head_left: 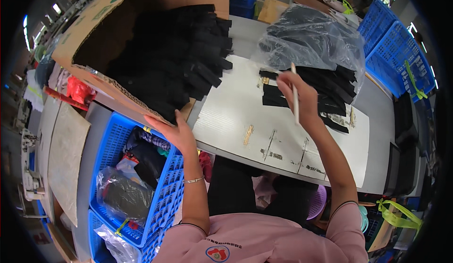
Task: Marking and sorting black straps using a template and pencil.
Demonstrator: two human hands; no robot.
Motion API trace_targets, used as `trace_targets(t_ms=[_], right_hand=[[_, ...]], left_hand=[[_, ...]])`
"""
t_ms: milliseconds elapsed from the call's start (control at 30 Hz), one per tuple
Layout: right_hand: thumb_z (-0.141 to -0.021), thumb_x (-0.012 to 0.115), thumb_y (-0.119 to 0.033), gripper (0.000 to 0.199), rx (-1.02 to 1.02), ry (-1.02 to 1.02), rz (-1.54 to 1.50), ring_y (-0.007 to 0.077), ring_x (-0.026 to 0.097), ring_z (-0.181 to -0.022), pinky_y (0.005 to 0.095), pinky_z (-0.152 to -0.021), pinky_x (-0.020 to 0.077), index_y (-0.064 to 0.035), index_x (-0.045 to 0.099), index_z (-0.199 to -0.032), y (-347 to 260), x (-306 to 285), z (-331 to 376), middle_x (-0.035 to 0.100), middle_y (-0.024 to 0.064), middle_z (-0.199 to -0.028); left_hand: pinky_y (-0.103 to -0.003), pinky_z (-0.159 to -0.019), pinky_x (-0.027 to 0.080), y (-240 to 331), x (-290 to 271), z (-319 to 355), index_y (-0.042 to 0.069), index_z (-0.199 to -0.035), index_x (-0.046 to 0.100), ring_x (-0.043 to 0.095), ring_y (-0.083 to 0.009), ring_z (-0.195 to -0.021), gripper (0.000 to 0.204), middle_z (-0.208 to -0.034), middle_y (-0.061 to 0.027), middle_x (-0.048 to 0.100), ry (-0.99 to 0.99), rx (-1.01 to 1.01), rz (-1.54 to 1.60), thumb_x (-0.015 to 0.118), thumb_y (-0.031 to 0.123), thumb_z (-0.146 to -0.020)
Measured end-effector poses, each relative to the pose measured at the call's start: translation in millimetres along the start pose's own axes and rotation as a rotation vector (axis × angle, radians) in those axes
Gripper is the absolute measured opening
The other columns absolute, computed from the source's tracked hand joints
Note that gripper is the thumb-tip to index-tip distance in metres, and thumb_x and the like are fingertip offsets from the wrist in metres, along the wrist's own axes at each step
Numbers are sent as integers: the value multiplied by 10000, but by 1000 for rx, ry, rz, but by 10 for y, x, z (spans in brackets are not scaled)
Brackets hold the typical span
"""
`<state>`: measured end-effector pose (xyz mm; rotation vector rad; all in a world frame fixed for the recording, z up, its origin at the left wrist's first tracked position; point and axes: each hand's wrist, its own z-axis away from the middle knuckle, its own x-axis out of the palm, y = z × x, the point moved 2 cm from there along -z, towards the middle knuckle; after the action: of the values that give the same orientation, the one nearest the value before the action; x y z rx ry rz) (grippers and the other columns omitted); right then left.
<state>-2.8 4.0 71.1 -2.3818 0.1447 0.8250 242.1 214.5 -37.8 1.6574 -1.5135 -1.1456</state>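
My right hand (302, 93) is closed around a slim white pen-like stick (296, 105), above the right part of the white work board (226, 116). Beneath and beside that hand lie black fabric strips (335, 86), partly covered by a clear plastic bag (311, 36). My left hand (177, 133) rests at the near edge of a cardboard box (108, 81) lying open toward the board. Its fingers are stretched out and its thumb is raised apart, close to the pile of black fabric pieces (174, 60) in the box. Whether it touches the fabric is unclear.
Below the box at left stands a blue plastic basket (160, 187) with bagged items and dark cloth. More blue baskets (396, 50) stand at the far right. Metal and tape marks dot the board. A purple basket (317, 201) sits under the table.
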Motion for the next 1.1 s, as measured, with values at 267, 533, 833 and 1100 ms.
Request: trace_targets(t_ms=[267, 533, 833, 1100], right_hand=[[-855, 799, -362, 545, 77, 114, -77, 370, 711, -941, 422, -797, 544, -43, 582, -1241, 644, 1271, -1815, 721, 204, -990], [-897, 742, -377, 375, 185, -21, -134, 443, 673, -864, 486, -729, 509, -19, 674, -987, 906, 1979, -2478, 705, 221, -849], [-913, 711, -358, 375, 75, -61, -94, 466, 634, -833, 497, -697, 495, -8, 655, -789, 826, 1869, -2642, 662, 245, -799], [-917, 702, -372, 371, 14, 41, 28, 432, 637, -764, 492, -653, 493, -30, 662, -779, 564, 1673, -2718, 640, 217, -746]], left_hand=[[-399, -1236, 87, -131, -83, 13, -72, -1574, 2, 143, -381, -1522, 924, -1625, -299, 105, -101, -40, 157, 472, -119, -780], [-359, -1182, 245, -139, -164, 41, -82, -1489, 237, 383, -300, -1399, 697, -1521, -225, 353, -157, -140, 97, 503, -104, -845], [-306, -1013, 386, -62, -401, -115, -131, -1229, 508, 540, -220, -1134, 367, -1267, -157, 570, -119, -229, 317, 536, -63, -870], [-309, -1026, 411, 153, -467, -119, -87, -1294, 491, 562, -193, -1119, 431, -1274, -120, 584, -126, -275, 281, 567, -56, -871]])
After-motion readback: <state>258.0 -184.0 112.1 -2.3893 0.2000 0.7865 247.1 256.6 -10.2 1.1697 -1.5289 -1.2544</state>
